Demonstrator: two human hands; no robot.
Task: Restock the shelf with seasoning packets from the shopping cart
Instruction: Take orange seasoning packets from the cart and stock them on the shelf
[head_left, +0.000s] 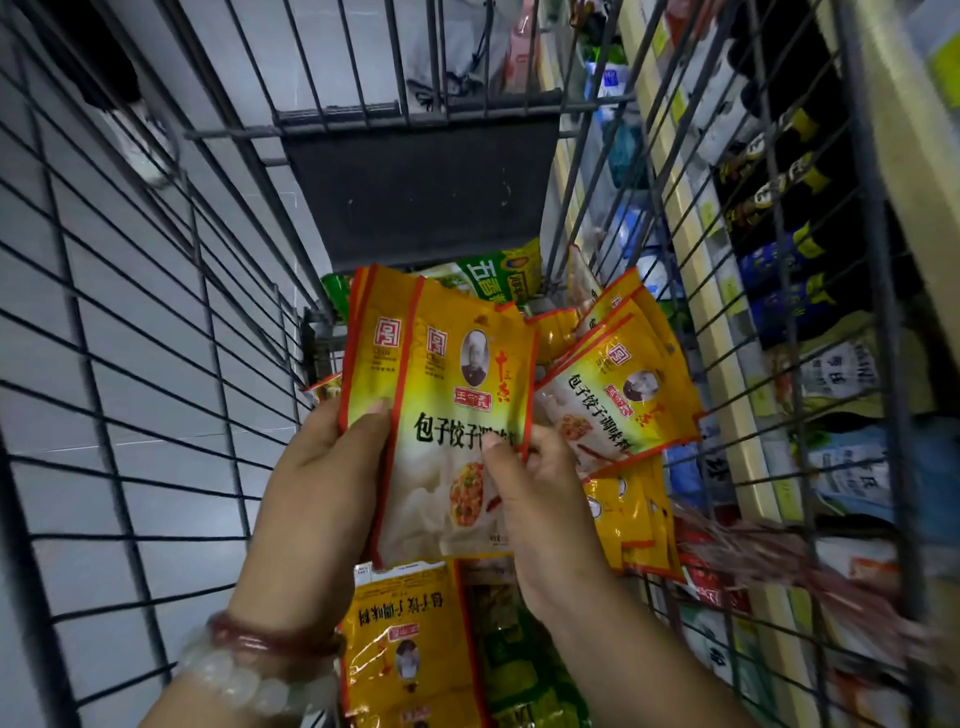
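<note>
1. The cart (156, 312), a grey wire basket, fills nearly the whole frame; its dark end panel (421, 192) sits upper centre.
2. The shelf (769, 322) runs down the right side behind the cart's wires, stocked with dark bottles (779, 192) in the upper right and pale bags lower down.
3. Loose yellow packets (618, 410) lie heaped in the cart's bottom, centre to lower right, with one more (405, 639) upside down at lower centre and a green packet (504, 273) just below the end panel.
4. A small stack of packets (447, 405) is held upright at the frame's centre, above the heap, the front one overlapping another behind it on the left.
5. The left hand (322, 478) grasps the stack's left edge, thumb laid across the front.
6. The right hand (535, 488) pinches the stack's right edge, thumb on the front, fingers curled behind.
7. Beaded bracelets (254, 660) circle the left wrist, lower left.
</note>
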